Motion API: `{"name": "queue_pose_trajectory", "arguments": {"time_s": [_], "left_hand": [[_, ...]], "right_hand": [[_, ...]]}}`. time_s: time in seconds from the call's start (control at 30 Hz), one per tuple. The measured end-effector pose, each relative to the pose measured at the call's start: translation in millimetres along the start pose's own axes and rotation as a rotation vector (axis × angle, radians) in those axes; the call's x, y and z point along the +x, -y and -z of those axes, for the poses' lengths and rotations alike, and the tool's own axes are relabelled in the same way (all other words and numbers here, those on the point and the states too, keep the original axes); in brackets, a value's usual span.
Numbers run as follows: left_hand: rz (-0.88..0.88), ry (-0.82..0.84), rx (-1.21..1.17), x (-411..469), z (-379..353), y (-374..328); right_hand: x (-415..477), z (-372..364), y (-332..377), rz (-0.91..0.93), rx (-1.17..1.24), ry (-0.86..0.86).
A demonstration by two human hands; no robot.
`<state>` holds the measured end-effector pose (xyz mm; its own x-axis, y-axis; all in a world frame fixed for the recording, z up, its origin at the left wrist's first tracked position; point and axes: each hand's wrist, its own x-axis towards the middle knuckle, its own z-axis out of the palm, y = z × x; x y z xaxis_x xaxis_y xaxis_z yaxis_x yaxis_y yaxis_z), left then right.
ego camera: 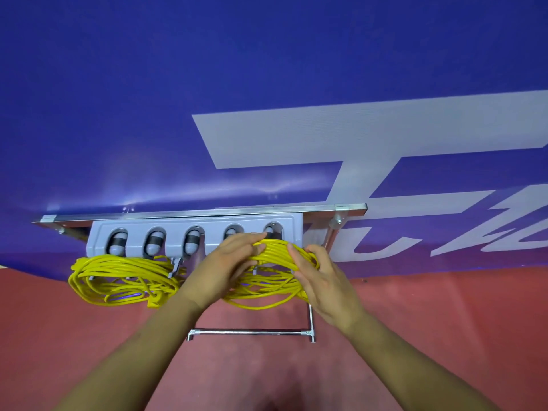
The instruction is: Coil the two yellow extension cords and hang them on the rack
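Two yellow extension cords are in view, both wound into loose coils at the grey rack (pixel 195 238). The hung coil (pixel 118 277) droops below the rack's left half, its loops sagging in front of the small hooks under the rollers — which hook carries it cannot be made out. The held coil (pixel 272 250) sits at the rack's right end, its top bundle lifted against the two rightmost roller slots while its lower loops dangle beneath. The left hand (pixel 225 262) grips that bundle from the left, fingers curled over the top of the strands. The right hand (pixel 321 277) clasps it from the right, thumb laid across the near side and fingers wrapped round the far side. The two hands are near each other but apart, with a short run of cord bare between them. The rack is fixed to a metal frame (pixel 207 215) — a top bar, a leg and a lower crossbar near the floor (pixel 415 336), which is red. Behind stands a blue banner (pixel 148 99) with large white lettering.
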<state>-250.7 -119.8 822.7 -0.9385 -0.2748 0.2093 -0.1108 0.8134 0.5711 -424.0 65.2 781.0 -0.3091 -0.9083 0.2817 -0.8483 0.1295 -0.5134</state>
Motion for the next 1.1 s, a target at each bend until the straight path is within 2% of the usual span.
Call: {"name": "queue_pose_trajectory", "arguments": {"time_s": [0.07,0.17,0.27,0.47,0.63,0.77,0.97,1.1], "left_hand": [[0.024,-0.016,-0.031,-7,-4,-3],[0.057,-0.04,-0.08,-9,-4,-5],[0.106,-0.137,0.007,-9,-4,-10],[0.156,-0.209,0.064,-12,-14,-16],[0.24,-0.255,-0.044,-15,-14,-29],[0.222,-0.221,-0.039,-18,-9,-27],[0.282,-0.112,0.037,-19,3,-36],[0.336,-0.112,0.004,-22,25,-49]], "right_hand": [[0,-2,-1,-0.03,0.107,-0.02],[4,-4,7,-0.181,0.394,-0.107],[5,-4,14,-0.245,0.452,-0.171],[2,-6,12,-0.25,0.428,-0.146],[-1,-2,14,-0.245,0.369,-0.11],[2,5,25,-0.257,0.331,-0.083],[8,15,37,-0.283,0.188,0.003],[14,30,48,-0.34,0.099,0.149]]}}
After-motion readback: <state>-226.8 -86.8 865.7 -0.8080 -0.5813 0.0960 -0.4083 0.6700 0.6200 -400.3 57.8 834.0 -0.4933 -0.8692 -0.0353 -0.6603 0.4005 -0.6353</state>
